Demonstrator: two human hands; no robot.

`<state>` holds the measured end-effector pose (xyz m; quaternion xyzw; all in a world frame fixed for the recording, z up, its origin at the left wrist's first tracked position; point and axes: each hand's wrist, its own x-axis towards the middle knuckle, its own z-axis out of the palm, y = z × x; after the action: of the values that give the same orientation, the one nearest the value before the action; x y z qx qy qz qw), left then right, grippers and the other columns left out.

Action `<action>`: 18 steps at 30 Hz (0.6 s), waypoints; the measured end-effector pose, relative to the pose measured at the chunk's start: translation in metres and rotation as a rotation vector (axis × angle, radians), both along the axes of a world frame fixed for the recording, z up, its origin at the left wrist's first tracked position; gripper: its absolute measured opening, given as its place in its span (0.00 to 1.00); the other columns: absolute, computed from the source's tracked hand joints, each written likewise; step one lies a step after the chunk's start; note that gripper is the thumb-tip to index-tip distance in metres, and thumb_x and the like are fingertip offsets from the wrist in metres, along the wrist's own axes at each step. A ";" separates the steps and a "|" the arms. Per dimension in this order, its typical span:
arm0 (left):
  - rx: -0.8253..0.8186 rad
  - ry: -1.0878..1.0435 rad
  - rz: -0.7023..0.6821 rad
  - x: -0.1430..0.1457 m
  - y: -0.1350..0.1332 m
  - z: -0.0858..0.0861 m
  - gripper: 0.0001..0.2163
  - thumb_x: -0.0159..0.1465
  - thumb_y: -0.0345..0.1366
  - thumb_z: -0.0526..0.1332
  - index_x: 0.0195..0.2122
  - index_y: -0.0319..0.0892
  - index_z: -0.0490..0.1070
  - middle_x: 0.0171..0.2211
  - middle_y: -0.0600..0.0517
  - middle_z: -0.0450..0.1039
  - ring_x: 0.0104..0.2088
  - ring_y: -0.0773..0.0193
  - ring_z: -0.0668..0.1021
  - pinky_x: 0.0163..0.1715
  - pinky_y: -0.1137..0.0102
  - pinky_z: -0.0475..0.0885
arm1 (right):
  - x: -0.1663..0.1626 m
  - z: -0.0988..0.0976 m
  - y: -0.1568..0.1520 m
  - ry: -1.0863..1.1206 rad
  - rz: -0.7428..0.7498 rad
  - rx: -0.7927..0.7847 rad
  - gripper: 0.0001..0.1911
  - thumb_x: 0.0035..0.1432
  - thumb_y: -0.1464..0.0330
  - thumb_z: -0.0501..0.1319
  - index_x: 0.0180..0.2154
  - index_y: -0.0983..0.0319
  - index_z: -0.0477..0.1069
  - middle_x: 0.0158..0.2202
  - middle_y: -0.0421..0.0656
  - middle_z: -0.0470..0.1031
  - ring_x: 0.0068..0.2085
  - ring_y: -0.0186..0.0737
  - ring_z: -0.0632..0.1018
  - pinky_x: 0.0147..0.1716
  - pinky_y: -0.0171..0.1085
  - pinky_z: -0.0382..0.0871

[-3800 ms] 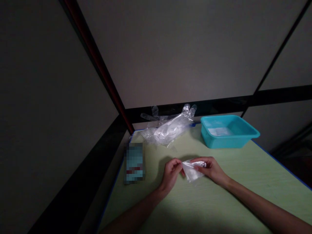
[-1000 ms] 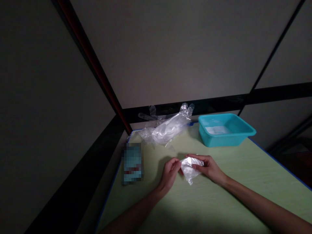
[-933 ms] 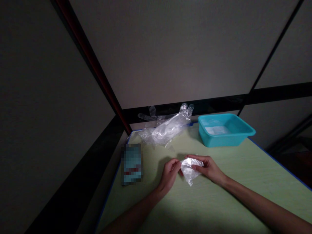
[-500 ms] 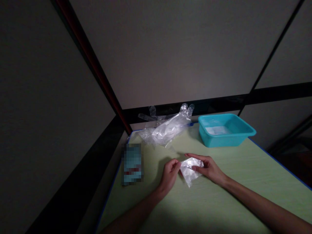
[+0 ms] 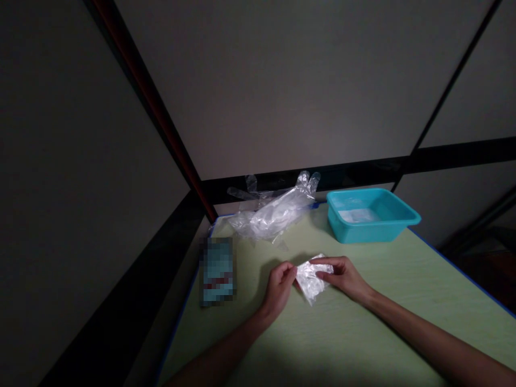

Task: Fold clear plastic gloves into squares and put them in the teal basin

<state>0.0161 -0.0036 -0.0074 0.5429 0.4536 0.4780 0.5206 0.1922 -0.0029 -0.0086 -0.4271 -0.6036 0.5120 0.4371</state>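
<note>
Between my hands is a folded, crinkled piece of clear plastic (image 5: 311, 280), apparently a disposable plastic glove like those in the pile behind. My left hand (image 5: 281, 285) pinches its left edge between thumb and curled fingers. With thumb and fingers on its right side, my right hand (image 5: 342, 274) grips it from the other end. One pointed corner of the plastic hangs toward me, just over the table. Farther back lies a loose pile of clear disposable plastic gloves (image 5: 278, 215), several of their fingers sticking up against the wall.
A turquoise plastic basin (image 5: 373, 231) stands at the back right, with something white and flat inside. At the left edge lies a blurred-out bluish packet (image 5: 217, 271). The pale green table (image 5: 322, 344) has a blue edge and meets panelled walls.
My right fingers have bent inward over the plastic, and its upper edge now shows above them. My left hand keeps its pinch almost in place.
</note>
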 end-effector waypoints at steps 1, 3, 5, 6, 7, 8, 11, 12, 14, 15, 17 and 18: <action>0.002 0.000 0.001 0.000 0.000 0.000 0.13 0.51 0.43 0.58 0.17 0.40 0.60 0.16 0.57 0.57 0.21 0.69 0.62 0.22 0.75 0.57 | 0.000 0.000 0.000 0.001 0.000 0.000 0.17 0.44 0.63 0.65 0.38 0.62 0.75 0.37 0.46 0.77 0.34 0.42 0.76 0.33 0.39 0.69; 0.006 -0.002 0.004 0.000 0.000 0.001 0.13 0.51 0.43 0.58 0.17 0.40 0.60 0.16 0.58 0.57 0.20 0.69 0.62 0.22 0.75 0.57 | 0.000 -0.001 0.000 0.005 0.000 0.002 0.17 0.44 0.63 0.65 0.39 0.62 0.75 0.37 0.46 0.77 0.34 0.41 0.76 0.33 0.38 0.69; 0.007 -0.004 0.004 0.000 0.000 0.001 0.13 0.51 0.43 0.58 0.17 0.40 0.60 0.16 0.57 0.57 0.20 0.69 0.62 0.22 0.75 0.56 | 0.000 -0.002 -0.001 0.009 0.002 0.000 0.18 0.44 0.64 0.65 0.40 0.62 0.74 0.37 0.45 0.77 0.34 0.41 0.76 0.33 0.38 0.69; 0.008 -0.006 0.004 0.000 0.000 0.000 0.13 0.51 0.43 0.58 0.17 0.40 0.60 0.16 0.57 0.57 0.21 0.69 0.62 0.22 0.75 0.56 | 0.000 -0.002 -0.001 0.010 0.003 -0.001 0.19 0.44 0.64 0.65 0.40 0.62 0.74 0.37 0.45 0.77 0.34 0.41 0.76 0.33 0.38 0.69; 0.008 -0.008 0.003 0.000 0.000 0.000 0.13 0.51 0.43 0.58 0.17 0.40 0.60 0.16 0.57 0.57 0.21 0.69 0.62 0.22 0.75 0.56 | 0.000 -0.002 -0.001 0.011 0.004 -0.003 0.19 0.45 0.64 0.65 0.41 0.62 0.73 0.37 0.45 0.76 0.34 0.41 0.75 0.32 0.38 0.69; 0.007 -0.009 0.001 0.000 0.000 0.000 0.13 0.51 0.42 0.57 0.17 0.40 0.60 0.16 0.57 0.58 0.21 0.69 0.62 0.22 0.75 0.57 | 0.000 -0.002 -0.002 0.013 0.005 -0.006 0.20 0.45 0.64 0.64 0.42 0.62 0.73 0.37 0.45 0.76 0.33 0.41 0.75 0.32 0.38 0.69; 0.002 -0.009 -0.004 0.000 0.000 -0.001 0.13 0.51 0.42 0.57 0.17 0.40 0.60 0.16 0.57 0.58 0.21 0.69 0.63 0.22 0.75 0.57 | 0.001 -0.003 -0.002 0.027 0.014 -0.018 0.21 0.45 0.64 0.64 0.43 0.63 0.72 0.38 0.45 0.76 0.33 0.40 0.75 0.31 0.37 0.69; 0.001 -0.008 -0.005 0.000 0.000 -0.001 0.13 0.51 0.42 0.57 0.17 0.40 0.60 0.16 0.57 0.58 0.21 0.69 0.63 0.22 0.75 0.57 | 0.001 -0.003 -0.002 0.030 0.021 -0.021 0.21 0.45 0.64 0.64 0.44 0.63 0.72 0.39 0.45 0.76 0.33 0.40 0.75 0.31 0.37 0.68; 0.000 -0.005 -0.005 0.000 0.000 -0.001 0.13 0.51 0.42 0.57 0.17 0.40 0.60 0.16 0.57 0.58 0.21 0.69 0.63 0.22 0.75 0.57 | 0.000 -0.003 -0.002 0.033 0.039 -0.022 0.21 0.46 0.64 0.64 0.45 0.62 0.71 0.40 0.45 0.75 0.35 0.40 0.75 0.32 0.37 0.68; 0.001 -0.003 -0.005 0.000 0.001 -0.001 0.13 0.51 0.42 0.57 0.17 0.40 0.60 0.16 0.57 0.58 0.21 0.69 0.63 0.22 0.75 0.57 | 0.000 -0.003 -0.002 0.032 0.047 -0.018 0.21 0.47 0.65 0.64 0.45 0.62 0.71 0.41 0.45 0.75 0.36 0.41 0.75 0.33 0.38 0.68; 0.004 -0.001 -0.004 -0.001 0.001 -0.001 0.12 0.51 0.42 0.57 0.17 0.40 0.60 0.16 0.57 0.58 0.21 0.69 0.63 0.22 0.75 0.57 | 0.000 -0.001 -0.002 0.030 0.062 -0.010 0.22 0.47 0.65 0.64 0.46 0.61 0.70 0.43 0.45 0.74 0.38 0.42 0.74 0.35 0.39 0.68; 0.005 -0.001 -0.003 -0.001 0.001 -0.001 0.12 0.51 0.42 0.57 0.17 0.40 0.60 0.16 0.57 0.58 0.21 0.69 0.63 0.22 0.75 0.57 | 0.000 -0.001 -0.002 0.030 0.064 -0.006 0.22 0.47 0.65 0.64 0.46 0.61 0.70 0.44 0.46 0.73 0.40 0.43 0.74 0.36 0.39 0.68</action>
<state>0.0156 -0.0028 -0.0082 0.5448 0.4512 0.4787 0.5200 0.1920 -0.0046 -0.0091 -0.4011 -0.6089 0.5338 0.4282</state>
